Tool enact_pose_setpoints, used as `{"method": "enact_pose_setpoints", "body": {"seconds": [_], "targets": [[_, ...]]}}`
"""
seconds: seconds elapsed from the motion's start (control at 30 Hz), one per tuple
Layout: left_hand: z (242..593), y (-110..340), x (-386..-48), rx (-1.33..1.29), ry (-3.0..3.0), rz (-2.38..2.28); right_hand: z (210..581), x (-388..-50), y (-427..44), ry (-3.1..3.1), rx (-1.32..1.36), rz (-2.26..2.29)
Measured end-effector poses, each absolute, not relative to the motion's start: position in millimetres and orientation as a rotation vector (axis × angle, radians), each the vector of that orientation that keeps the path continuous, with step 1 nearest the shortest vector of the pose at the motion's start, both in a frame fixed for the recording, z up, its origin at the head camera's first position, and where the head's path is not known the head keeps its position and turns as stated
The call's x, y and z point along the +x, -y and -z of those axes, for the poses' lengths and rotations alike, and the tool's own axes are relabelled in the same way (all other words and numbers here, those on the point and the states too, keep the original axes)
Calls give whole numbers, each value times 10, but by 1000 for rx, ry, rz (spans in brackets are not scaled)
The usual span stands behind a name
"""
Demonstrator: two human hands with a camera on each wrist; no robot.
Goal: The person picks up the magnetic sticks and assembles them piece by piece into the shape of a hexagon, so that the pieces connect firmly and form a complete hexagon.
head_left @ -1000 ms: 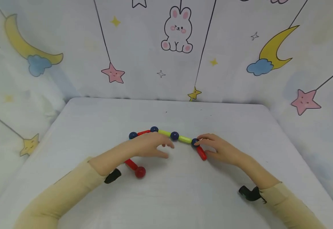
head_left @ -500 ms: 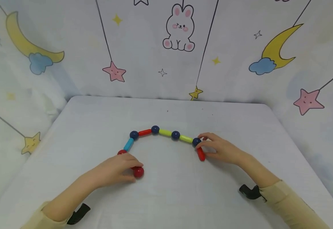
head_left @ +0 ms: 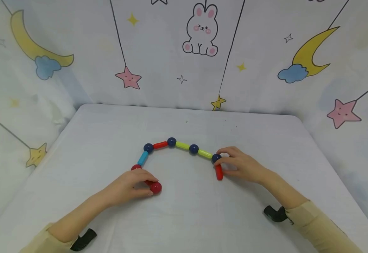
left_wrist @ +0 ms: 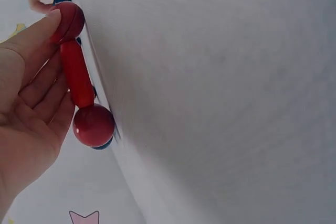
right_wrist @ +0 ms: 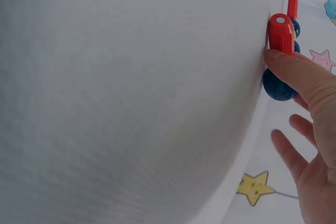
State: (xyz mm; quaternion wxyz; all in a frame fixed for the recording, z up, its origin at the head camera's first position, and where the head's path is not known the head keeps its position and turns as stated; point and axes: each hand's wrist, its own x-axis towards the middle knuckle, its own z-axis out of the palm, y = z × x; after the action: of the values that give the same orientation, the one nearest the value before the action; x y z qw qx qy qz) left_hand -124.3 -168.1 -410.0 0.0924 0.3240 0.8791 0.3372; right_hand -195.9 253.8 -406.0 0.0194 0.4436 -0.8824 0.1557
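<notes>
A bent chain of magnetic balls and rods lies on the white table. Its near-left end is a red ball (head_left: 156,188), which my left hand (head_left: 124,188) pinches between thumb and fingers. A red rod (left_wrist: 77,74) joins it to a second red ball (left_wrist: 94,125), partly covered by that hand in the head view. At the right end my right hand (head_left: 245,165) grips a dark blue ball (head_left: 216,159), its thumb against the attached red rod (head_left: 219,172). That rod's other end is bare (right_wrist: 281,20).
Between the two ends run a light blue rod (head_left: 143,159), a red rod (head_left: 160,145), two yellow-green rods and several dark blue balls. The white table (head_left: 184,218) meets a printed cloth wall (head_left: 158,45) at its back. Dark wrist devices (head_left: 84,239) hang under the sleeves.
My left hand came back from over the chain's middle to the near-left red ball and took hold of it. The right end's red rod has swung to point more toward the near side.
</notes>
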Motion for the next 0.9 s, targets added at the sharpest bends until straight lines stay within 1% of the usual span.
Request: {"method": "enact_pose_setpoints", "body": {"seconds": [0.2, 0.57, 0.77, 0.9], "targets": [[4101, 1623, -1212, 953, -2620, -974, 4096, -1993, -2456, 2594, 1505, -460], [4110, 1487, -1156, 991, -2680, -943, 4110, -1975, -2201, 2495, 1619, -532], [4110, 1407, -1133, 964, -2686, -947, 4129, -1921, -2071, 2492, 1634, -543], [4102, 1355, -1114, 947, -2696, -962, 4117, -1858, -1988, 2545, 1599, -523]]}}
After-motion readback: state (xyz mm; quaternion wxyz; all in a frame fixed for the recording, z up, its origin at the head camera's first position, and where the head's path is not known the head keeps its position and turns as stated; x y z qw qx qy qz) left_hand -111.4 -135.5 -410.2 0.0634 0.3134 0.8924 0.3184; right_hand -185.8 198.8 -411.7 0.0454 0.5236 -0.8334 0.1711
